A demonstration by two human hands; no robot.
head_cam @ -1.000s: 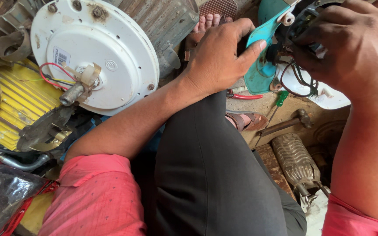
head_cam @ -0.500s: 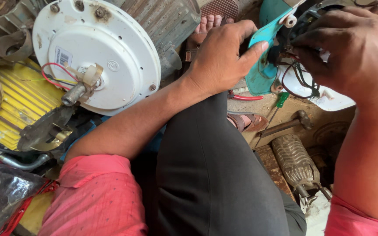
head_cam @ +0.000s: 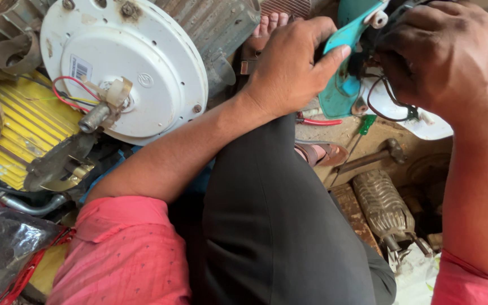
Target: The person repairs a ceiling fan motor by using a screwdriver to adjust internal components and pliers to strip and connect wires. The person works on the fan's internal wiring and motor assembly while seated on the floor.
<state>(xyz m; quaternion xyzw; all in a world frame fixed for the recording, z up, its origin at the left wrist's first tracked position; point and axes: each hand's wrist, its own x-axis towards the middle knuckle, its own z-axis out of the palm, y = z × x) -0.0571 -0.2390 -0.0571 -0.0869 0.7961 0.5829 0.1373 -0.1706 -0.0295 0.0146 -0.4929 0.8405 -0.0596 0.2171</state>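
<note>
Left hand is closed around the teal plastic housing, held above the raised knee, thumb along its edge. Right hand grips the dark wired part at the housing's upper end, fingers curled; the contact itself is apparently hidden. White fan motor lies well left.

Floor: dusty, brown, daylit. White round motor housing at left against ribbed metal casing; yellow finned part; hammer; red pliers; clear plastic bag.

A repair workshop: a white fan motor, a hammer and red-handled pliers clutter the dirty floor
</note>
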